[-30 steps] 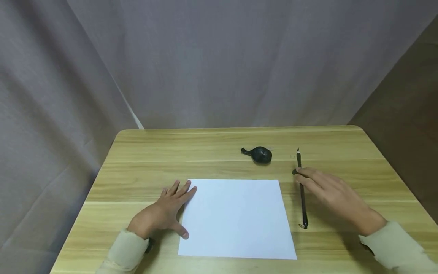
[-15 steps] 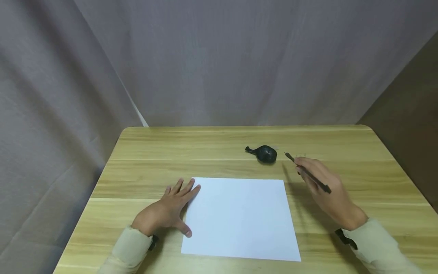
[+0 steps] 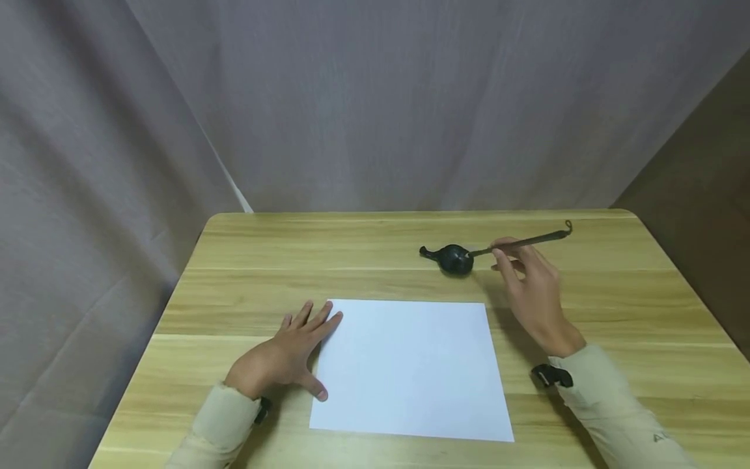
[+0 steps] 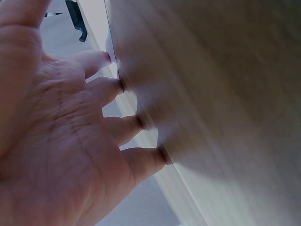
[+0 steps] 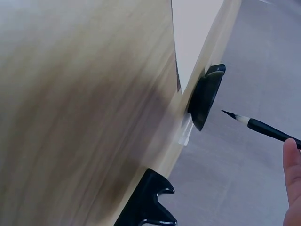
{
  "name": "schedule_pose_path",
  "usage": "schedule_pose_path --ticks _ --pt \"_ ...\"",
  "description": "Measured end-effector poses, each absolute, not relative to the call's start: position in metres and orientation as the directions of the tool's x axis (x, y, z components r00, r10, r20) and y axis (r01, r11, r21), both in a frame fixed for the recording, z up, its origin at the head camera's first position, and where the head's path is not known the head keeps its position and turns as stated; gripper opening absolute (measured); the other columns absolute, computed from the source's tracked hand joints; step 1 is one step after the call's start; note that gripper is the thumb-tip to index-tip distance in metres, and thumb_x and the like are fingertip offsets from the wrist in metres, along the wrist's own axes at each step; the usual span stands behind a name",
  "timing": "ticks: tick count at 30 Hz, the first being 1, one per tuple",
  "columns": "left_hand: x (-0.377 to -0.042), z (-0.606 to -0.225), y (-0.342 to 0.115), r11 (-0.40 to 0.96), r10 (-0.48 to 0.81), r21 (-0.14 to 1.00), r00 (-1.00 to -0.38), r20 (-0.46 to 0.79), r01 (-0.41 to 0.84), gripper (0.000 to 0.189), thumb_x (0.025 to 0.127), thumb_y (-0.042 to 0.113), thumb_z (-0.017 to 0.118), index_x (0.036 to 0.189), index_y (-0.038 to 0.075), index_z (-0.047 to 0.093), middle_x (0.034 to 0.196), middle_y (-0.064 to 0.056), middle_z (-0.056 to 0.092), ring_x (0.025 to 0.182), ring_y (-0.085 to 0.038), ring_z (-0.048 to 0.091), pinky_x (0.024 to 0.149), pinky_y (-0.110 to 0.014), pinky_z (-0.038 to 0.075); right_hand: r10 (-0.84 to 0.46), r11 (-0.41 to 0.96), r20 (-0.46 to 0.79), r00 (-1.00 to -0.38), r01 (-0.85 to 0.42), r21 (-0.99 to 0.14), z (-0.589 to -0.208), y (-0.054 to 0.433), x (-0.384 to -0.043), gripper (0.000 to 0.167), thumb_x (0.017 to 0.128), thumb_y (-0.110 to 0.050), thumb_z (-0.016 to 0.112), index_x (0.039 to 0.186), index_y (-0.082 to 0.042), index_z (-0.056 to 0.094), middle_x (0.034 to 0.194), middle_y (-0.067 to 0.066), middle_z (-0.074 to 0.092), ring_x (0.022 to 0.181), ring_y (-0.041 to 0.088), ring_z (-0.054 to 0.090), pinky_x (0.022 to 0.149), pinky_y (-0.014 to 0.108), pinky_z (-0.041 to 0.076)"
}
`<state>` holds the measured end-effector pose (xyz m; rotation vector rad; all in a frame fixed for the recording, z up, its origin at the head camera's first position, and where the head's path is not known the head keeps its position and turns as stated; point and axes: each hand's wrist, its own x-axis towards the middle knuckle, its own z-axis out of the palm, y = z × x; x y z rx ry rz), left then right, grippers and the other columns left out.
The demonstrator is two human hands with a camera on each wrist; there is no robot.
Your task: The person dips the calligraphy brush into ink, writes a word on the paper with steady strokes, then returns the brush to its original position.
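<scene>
My right hand (image 3: pixel 533 293) pinches a thin dark writing brush (image 3: pixel 539 239) above the table, its looped end pointing right. The brush tip is over a black gourd-shaped ink dish (image 3: pixel 454 262); the right wrist view shows the dark-tipped brush (image 5: pixel 269 129) apart from the dish (image 5: pixel 205 96). My left hand (image 3: pixel 280 359) rests with fingers spread at the left edge of a blank white sheet of paper (image 3: pixel 413 371), its thumb on the sheet. In the left wrist view the fingertips of the left hand (image 4: pixel 66 136) touch down along the paper's edge.
A black notched brush rest (image 5: pixel 146 200) stands on the wooden table (image 3: pixel 328 251) near the right hand, mostly hidden behind it in the head view. A grey curtain (image 3: pixel 375 111) hangs behind the table and along its left side.
My right hand has lifted the brush off its rest, turned it, and carried it left and away from me to the ink dish. The left hand stays on the paper.
</scene>
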<state>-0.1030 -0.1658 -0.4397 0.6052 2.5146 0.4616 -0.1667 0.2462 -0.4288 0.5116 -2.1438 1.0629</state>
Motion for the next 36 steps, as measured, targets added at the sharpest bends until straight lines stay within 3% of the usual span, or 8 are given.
schedule_pose_path --ticks 12,36 --pt "-0.101 -0.445 -0.168 0.844 0.498 0.429 -0.766 -0.406 0.322 0.14 0.06 0.05 0.099 0.17 0.016 0.02 0.178 -0.011 0.003 0.161 -0.045 -0.007 0.123 -0.073 0.002 -0.006 0.544 0.686 -0.728 -0.577 -0.608 -0.444 0.238 -0.189 0.012 0.099 0.009 0.065 0.11 0.014 0.067 0.105 0.025 0.073 0.085 -0.018 0.061 0.075 0.007 0.054" --pt "-0.1 -0.441 -0.166 0.86 0.479 0.402 -0.77 -0.421 0.314 0.141 0.06 0.051 0.098 0.171 0.018 0.018 0.178 -0.009 0.002 0.162 -0.044 -0.007 0.125 -0.071 0.001 -0.065 0.533 0.646 -0.761 -0.573 -0.622 -0.451 0.239 -0.185 0.012 0.099 0.008 0.067 0.11 0.01 0.069 0.104 0.021 0.074 0.089 -0.015 0.063 0.077 0.009 0.056"
